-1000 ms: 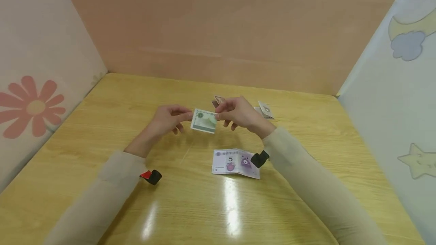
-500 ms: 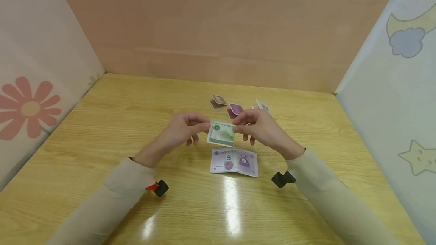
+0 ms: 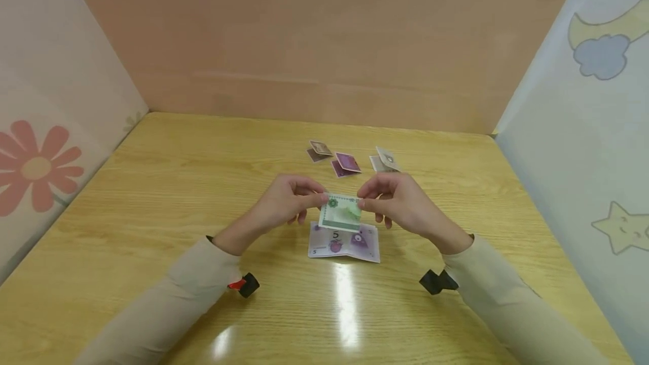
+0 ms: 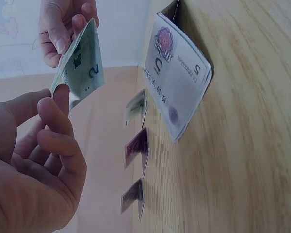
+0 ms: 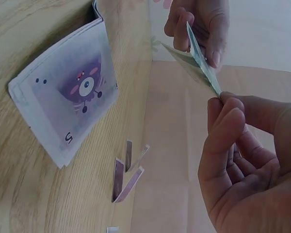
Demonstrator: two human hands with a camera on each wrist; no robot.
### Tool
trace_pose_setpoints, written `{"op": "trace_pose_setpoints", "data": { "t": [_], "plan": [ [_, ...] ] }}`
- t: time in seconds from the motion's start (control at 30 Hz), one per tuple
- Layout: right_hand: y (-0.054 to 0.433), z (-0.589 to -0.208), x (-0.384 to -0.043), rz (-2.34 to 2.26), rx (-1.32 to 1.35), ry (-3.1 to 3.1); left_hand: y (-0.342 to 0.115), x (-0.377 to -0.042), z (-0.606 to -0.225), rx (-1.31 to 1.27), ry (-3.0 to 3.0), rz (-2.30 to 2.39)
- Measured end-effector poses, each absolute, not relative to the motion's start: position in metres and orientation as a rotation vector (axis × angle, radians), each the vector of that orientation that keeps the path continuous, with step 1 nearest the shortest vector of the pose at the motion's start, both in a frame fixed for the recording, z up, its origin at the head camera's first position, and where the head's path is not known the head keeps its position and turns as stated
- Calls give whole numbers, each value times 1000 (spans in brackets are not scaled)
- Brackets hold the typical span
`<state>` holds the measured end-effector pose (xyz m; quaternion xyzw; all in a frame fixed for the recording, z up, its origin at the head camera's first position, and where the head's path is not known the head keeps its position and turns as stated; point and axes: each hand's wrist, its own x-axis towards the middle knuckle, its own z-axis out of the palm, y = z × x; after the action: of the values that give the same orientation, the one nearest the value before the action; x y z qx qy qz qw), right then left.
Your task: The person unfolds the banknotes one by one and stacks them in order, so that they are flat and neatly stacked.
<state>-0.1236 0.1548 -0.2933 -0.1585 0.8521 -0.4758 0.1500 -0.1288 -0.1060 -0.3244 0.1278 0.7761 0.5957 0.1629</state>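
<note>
Wood-grain tabletop (image 3: 177,185) underneath, streaked with glare towards the front; behind, a creased peach backdrop (image 3: 324,32); along the left, a pale wall (image 3: 61,61) with a red-petalled flower (image 3: 36,168) and a small green sprig (image 3: 132,121); along the right, a bluish-white wall (image 3: 568,139) with a yellow moon (image 3: 636,20), a blue cloud (image 3: 601,56) overlapping it, and a smiling star (image 3: 626,228) lower down

light wooden table (image 3: 203,151), grain visible, glossy. nearer: creased stack of purple notes (image 3: 345,248) marked 5. farther back: three small folded notes, brownish (image 3: 320,150), magenta (image 3: 347,163), pale grey (image 3: 386,159).
</note>
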Motion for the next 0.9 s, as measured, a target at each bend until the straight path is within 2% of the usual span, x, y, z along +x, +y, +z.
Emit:
{"op": "trace_pose_setpoints", "data": {
  "t": [0.53, 0.73, 0.9],
  "plan": [
    [153, -296, -130, -1370, -515, 2397, -107, -124, -325, 430, 2328, 1680],
    [154, -288, -140, -1469, -503, 2343, -109, -125, -325, 411, 2323, 1694],
    [146, -284, -153, -1416, -594, 2262, -111, -124, -324, 441, 2306, 1712]
  ]
}}
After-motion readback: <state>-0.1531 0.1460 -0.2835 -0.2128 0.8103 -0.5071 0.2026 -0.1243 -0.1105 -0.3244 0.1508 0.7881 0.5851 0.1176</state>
